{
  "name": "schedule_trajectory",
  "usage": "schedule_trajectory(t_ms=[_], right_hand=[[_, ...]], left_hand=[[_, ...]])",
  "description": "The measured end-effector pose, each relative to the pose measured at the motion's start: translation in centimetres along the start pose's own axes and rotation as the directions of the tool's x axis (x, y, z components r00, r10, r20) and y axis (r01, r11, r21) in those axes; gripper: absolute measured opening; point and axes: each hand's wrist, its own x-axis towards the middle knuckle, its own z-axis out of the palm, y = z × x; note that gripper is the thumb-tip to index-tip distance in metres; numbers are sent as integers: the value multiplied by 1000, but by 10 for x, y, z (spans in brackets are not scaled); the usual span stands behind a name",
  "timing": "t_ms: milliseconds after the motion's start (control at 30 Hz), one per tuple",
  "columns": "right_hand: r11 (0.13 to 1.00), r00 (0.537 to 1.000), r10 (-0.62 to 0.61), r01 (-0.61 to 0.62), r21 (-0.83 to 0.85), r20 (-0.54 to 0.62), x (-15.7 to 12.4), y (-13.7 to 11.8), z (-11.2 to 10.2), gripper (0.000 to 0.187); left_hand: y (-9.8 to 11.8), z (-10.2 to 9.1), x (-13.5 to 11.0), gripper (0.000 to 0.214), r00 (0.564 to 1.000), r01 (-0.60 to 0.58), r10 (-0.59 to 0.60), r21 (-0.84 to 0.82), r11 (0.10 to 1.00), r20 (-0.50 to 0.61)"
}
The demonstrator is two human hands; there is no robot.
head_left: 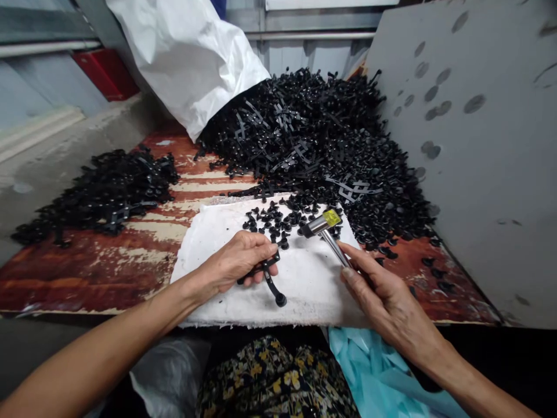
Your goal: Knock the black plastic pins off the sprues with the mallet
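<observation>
My left hand [246, 261] is closed on a black bracket [270, 280] with jointed arms, one of which ends in a round black foot at the lower right. My right hand [383, 284] grips a small hammer [335, 247] by its shiny metal handle. The hammer's head is silver, with a black face on the left and a yellow end on the right; it is held above the white pad [304, 296], to the right of the bracket. Several loose black round-based pieces [282, 223] lie on the pad just beyond both hands.
A large heap of black parts [313, 133] spills from a white sack [191, 52] at the back. A smaller pile of black brackets [104, 191] lies on the left of the worn red-brown table [87, 270]. A grey panel [487, 145] stands along the right side.
</observation>
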Motion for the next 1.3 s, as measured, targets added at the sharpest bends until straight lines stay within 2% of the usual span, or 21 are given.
schedule_trajectory(t_ms=[867, 1033, 1300], right_hand=[[1000, 1000, -25, 25, 7, 6, 1, 0, 0, 45], [1000, 1000, -20, 20, 7, 11, 1, 1, 0, 45], [999, 999, -38, 38, 2, 2, 1, 3, 1, 45]], left_hand=[[1, 3, 5, 27, 998, 63, -63, -26, 998, -11], [-1, 4, 5, 26, 999, 45, -45, 33, 998, -13], [-7, -2, 10, 25, 999, 27, -14, 247, 969, -53]])
